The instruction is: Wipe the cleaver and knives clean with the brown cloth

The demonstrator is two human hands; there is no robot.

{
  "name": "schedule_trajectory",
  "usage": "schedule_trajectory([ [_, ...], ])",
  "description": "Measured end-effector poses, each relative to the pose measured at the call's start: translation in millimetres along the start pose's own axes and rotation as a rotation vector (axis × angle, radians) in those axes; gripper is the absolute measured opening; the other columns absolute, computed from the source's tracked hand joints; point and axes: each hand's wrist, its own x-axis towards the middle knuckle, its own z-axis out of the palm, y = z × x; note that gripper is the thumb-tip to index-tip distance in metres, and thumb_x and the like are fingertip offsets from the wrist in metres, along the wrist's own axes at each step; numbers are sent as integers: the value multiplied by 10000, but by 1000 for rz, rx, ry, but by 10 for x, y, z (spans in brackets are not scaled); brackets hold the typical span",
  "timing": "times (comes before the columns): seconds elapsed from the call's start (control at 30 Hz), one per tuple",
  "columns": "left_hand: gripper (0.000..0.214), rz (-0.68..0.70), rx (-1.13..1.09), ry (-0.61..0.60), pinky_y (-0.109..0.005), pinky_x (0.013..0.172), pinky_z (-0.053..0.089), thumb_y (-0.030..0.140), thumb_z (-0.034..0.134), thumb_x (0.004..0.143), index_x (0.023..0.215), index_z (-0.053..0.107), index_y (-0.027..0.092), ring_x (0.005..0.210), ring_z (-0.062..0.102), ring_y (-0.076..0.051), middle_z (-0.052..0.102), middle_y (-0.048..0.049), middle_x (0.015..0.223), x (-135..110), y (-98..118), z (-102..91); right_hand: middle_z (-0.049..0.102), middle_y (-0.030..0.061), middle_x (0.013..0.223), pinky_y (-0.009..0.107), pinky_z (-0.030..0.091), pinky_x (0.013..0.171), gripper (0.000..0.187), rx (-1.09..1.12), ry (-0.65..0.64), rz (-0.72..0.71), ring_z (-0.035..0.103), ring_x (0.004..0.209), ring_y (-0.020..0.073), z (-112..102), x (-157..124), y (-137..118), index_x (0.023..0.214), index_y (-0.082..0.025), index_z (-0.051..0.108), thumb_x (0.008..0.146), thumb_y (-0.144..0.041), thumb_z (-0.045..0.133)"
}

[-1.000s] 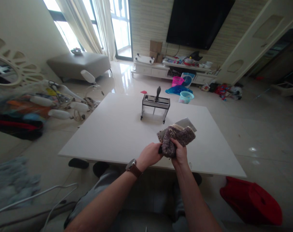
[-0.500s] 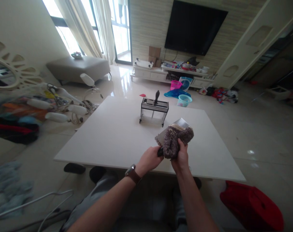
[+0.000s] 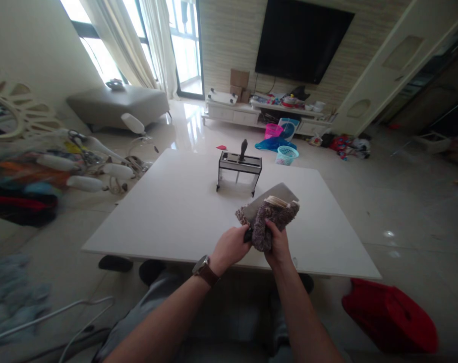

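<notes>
A broad-bladed cleaver (image 3: 277, 192) is held above the near part of the white table, its black handle in my closed left hand (image 3: 231, 248). My right hand (image 3: 279, 245) is wrapped around a fluffy brown cloth (image 3: 266, 227), pressing it against the flat of the blade. Part of the cloth shows at the blade's far side near the handle. The upper edge of the blade stays bare. Beyond the hands, a knife stand (image 3: 239, 164) with clear sides stands on the table, and one black-handled tool (image 3: 243, 149) sticks up from its slot.
The white table (image 3: 157, 217) spreads around my hands. A red stool or bag (image 3: 390, 315) stands by its near right corner. A chandelier-like lamp (image 3: 117, 171) lies to the left. Past the far edge are a light-blue basket (image 3: 287, 156) and a blue plastic bag (image 3: 270, 144).
My right hand and the cloth have shifted slightly along the blade, and more of its flat face shows. The cleaver has turned a little. My left hand keeps its grip.
</notes>
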Motion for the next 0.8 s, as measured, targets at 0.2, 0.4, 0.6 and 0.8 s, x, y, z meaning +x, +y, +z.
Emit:
schedule_trajectory([
  [0.2,166,-15,11,9,-301,722,455,289,547,909,1011,671,246,916,699,-252,744,-94,956,-7,-8,18,773,24,1038,386,563,949,425,218,-59,84,713,968,208,-13,-2,-146,1078,-211,706,780,-511,664],
  [0.4,160,7,-231,32,-280,703,465,280,568,892,970,690,211,839,692,-218,757,-87,957,27,-36,-5,782,7,1008,444,560,978,303,140,-94,108,724,996,217,-55,28,-185,1001,-237,703,699,-230,725],
  [0.6,155,102,-302,-8,-268,681,475,265,577,877,928,703,189,828,705,-220,771,-80,938,8,-45,-55,784,34,982,439,567,985,387,81,-83,117,730,987,231,-82,68,-123,987,-189,712,621,-187,837],
  [0.8,170,130,-118,-27,-288,699,478,256,565,871,945,709,203,873,718,-260,767,-99,923,-10,-54,-36,788,50,983,427,586,970,424,34,-51,154,730,996,254,-100,23,-107,985,-162,733,582,-176,865],
])
